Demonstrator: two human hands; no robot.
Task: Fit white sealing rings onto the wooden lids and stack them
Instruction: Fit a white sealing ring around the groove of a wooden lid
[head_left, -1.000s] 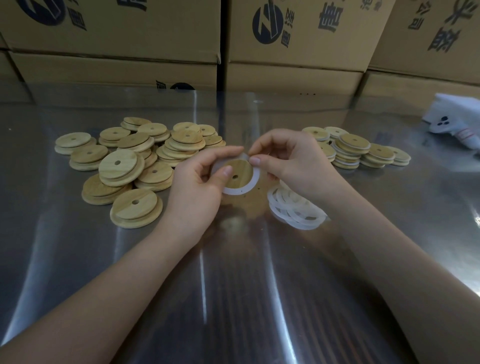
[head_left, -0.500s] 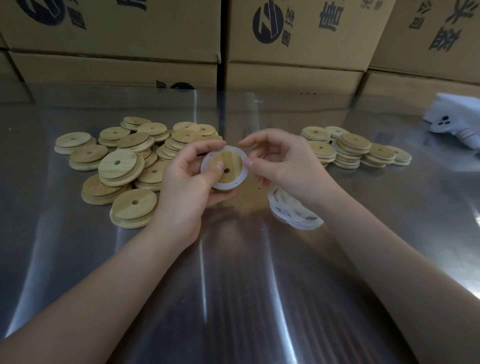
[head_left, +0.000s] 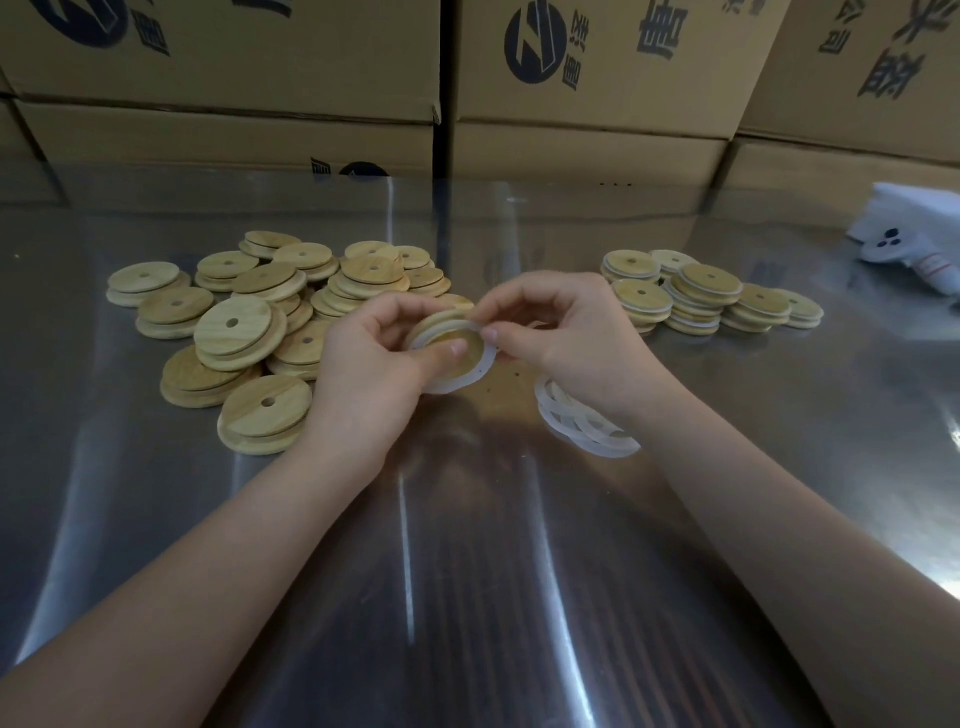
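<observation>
My left hand (head_left: 371, 364) grips a round wooden lid (head_left: 457, 358) just above the table's middle, thumb pressed on its face. A white sealing ring (head_left: 485, 358) lies around the lid's rim. My right hand (head_left: 566, 332) pinches that ring at the lid's right edge. A heap of bare wooden lids (head_left: 260, 322) lies to the left. Short stacks of lids with white rings (head_left: 701, 296) stand at the back right. A pile of loose white rings (head_left: 582, 423) rests under my right wrist.
The table (head_left: 467, 571) is shiny metal under clear film. Cardboard boxes (head_left: 597, 78) form a wall along the far edge. A white bag (head_left: 914, 239) with dark dots lies at the far right.
The lid has tilted so its edge shows more, and the ring now sits further over the rim. My right fingers moved onto the ring at the lid's right edge.
</observation>
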